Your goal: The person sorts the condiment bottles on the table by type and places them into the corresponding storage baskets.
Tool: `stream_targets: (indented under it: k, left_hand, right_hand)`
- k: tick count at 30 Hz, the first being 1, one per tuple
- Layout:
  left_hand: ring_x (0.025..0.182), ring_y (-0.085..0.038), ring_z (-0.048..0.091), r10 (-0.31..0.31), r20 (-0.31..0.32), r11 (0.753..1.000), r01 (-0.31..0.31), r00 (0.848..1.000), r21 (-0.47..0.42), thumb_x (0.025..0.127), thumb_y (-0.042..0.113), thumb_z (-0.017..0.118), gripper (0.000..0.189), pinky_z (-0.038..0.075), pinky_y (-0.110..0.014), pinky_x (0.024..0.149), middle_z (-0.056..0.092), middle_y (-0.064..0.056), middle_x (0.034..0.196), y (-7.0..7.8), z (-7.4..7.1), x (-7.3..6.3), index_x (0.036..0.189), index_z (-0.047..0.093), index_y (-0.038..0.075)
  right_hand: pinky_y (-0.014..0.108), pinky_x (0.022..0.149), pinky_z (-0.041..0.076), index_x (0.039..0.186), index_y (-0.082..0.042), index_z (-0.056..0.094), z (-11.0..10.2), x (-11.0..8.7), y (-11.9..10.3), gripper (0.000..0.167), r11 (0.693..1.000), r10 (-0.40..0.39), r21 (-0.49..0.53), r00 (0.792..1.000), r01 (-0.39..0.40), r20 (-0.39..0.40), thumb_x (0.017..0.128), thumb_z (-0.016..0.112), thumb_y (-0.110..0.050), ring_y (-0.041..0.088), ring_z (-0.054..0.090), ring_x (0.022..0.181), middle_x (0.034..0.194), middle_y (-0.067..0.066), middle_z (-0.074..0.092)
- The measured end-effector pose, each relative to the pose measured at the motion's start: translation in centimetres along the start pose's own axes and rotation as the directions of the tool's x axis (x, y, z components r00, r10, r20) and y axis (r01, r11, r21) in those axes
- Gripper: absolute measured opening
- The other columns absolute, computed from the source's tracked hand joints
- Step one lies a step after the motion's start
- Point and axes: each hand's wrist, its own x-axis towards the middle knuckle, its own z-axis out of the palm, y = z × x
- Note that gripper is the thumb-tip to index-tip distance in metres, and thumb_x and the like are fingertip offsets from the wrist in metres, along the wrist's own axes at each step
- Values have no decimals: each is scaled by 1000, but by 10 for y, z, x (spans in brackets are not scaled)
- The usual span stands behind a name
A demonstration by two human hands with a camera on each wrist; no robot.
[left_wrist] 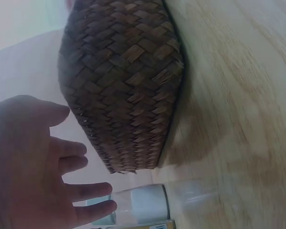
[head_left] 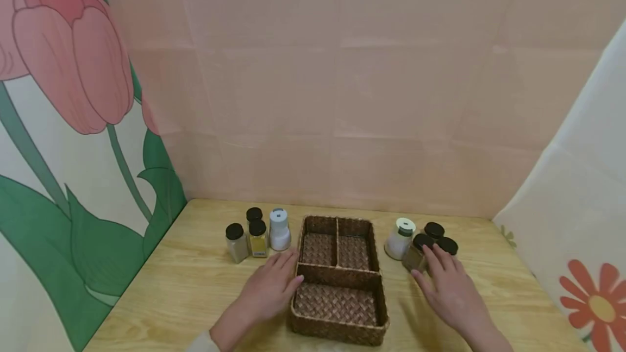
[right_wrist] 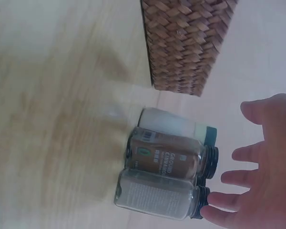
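Observation:
A brown woven basket (head_left: 337, 331) with three compartments stands mid-table, nothing inside it. My left hand (head_left: 268, 287) is at the basket's left side, fingers spread and relaxed. In the left wrist view, that hand (left_wrist: 40, 162) has a gap between its fingers and the woven wall (left_wrist: 128, 71). On the other side, my right hand (head_left: 451, 291) hovers by the black-lidded spice jars, fingers extended and holding nothing. The right wrist view shows a ground cinnamon jar (right_wrist: 164, 153) and a paler jar (right_wrist: 155, 193), fingertips right at the paler jar's lid.
Beside the right jars stands a white shaker (head_left: 398, 242) with a pale green top. Left of the basket are a yellow-filled jar (head_left: 258, 242), a beige-filled jar (head_left: 237, 246), another black-lidded jar (head_left: 254, 214) and a white shaker (head_left: 280, 237). A pink cloth (head_left: 337, 96) hangs behind the table.

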Motion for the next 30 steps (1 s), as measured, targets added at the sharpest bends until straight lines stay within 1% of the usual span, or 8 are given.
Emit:
stream_targets:
  k: [4, 9, 12, 17, 22, 27, 30]
  left_hand:
    - [144, -38, 40, 8, 38, 999, -6, 999, -43, 109, 54, 26, 64, 40, -55, 112, 27, -2, 167, 2, 1, 3, 160, 33, 16]
    - [142, -40, 41, 17, 62, 997, -12, 998, -77, 109, 54, 21, 65, 42, -56, 110, 24, -1, 168, 0, 3, 7, 161, 29, 17]
    - [143, -40, 40, 24, 70, 996, -18, 997, -85, 110, 49, 25, 61, 41, -56, 111, 23, -2, 168, -2, 7, 10, 162, 28, 16]
    - [143, -38, 40, 28, 62, 995, -21, 998, -102, 111, 36, 34, 55, 39, -55, 113, 22, -3, 169, -5, 13, 13, 162, 28, 15]
    - [142, -38, 41, 19, 50, 993, -13, 999, -119, 111, 32, 35, 54, 43, -56, 109, 19, -3, 169, -6, 17, 14, 162, 26, 16]
    - [140, -38, 42, 2, 44, 993, 4, 999, -118, 111, 32, 34, 54, 47, -56, 105, 14, 2, 170, -4, 20, 12, 162, 25, 17]
    - [140, -38, 43, -5, 50, 993, 11, 999, -116, 111, 31, 34, 54, 47, -55, 104, 13, 4, 170, -3, 21, 10, 162, 26, 17]
  right_hand:
    - [76, 96, 38, 151, 5, 39, -4, 4, 2, 70, 1000, 1, 17, 1000, 0, -14, 104, 55, -44, 61, 38, 128, 150, 37, 35]
    - [76, 94, 39, 151, 5, 38, -9, 11, 5, 70, 999, 11, 30, 1000, -11, -14, 105, 51, -46, 62, 39, 125, 151, 37, 35]
    - [75, 92, 41, 149, 7, 40, -13, 15, 8, 69, 1000, 7, 24, 1000, -6, -26, 105, 52, -45, 63, 41, 122, 148, 38, 37]
    - [73, 91, 43, 142, 10, 47, -18, 25, 14, 61, 1000, -7, 12, 998, 7, -60, 102, 60, -34, 63, 45, 116, 139, 40, 45]
    - [70, 94, 43, 135, 11, 54, -20, 36, 17, 54, 999, -49, 8, 996, 50, -73, 97, 69, -24, 60, 48, 114, 131, 37, 54]
    - [69, 94, 44, 136, 6, 55, -20, 44, 18, 53, 998, -60, 20, 997, 61, -51, 93, 72, -21, 57, 48, 116, 131, 33, 56]
    - [69, 93, 44, 135, 7, 55, -19, 48, 18, 54, 998, -63, 15, 998, 64, -26, 92, 72, -20, 55, 49, 116, 130, 33, 56]
